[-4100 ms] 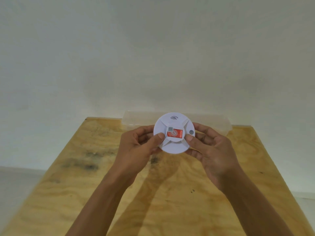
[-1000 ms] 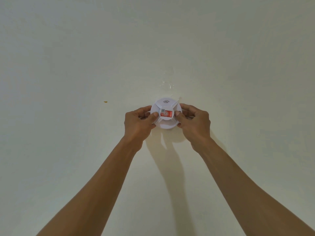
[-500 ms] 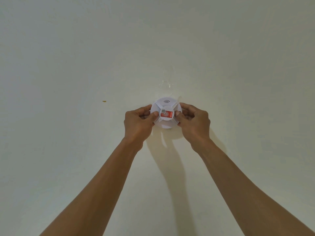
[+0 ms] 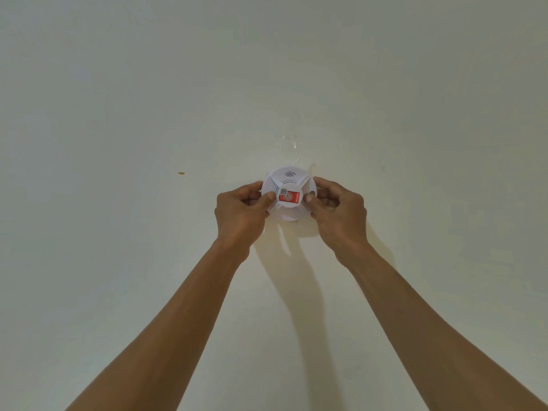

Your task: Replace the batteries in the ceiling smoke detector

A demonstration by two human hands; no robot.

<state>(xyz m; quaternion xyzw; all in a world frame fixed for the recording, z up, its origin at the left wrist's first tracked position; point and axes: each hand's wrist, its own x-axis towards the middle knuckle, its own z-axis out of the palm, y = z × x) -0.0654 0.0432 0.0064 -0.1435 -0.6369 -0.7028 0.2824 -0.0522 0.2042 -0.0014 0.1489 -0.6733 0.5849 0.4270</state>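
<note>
A round white smoke detector (image 4: 289, 209) with a red sticker on its centre and a small wave symbol near its top edge is pressed against the pale ceiling (image 4: 267, 84). My left hand (image 4: 240, 213) grips its left rim, thumb resting on the face. My right hand (image 4: 339, 213) grips the right rim the same way. Both arms reach straight up. The detector's back and any mount behind it are hidden.
Strips of clear tape (image 4: 292, 140) cling to the ceiling just above the detector. A small yellowish speck (image 4: 181, 173) marks the ceiling to the left. My arms cast shadows (image 4: 299, 262) below the detector.
Four seconds ago I held the detector over a wooden table; since then it has been up at the ceiling. Over the last second both hands have stayed on it with only slight shifts.
</note>
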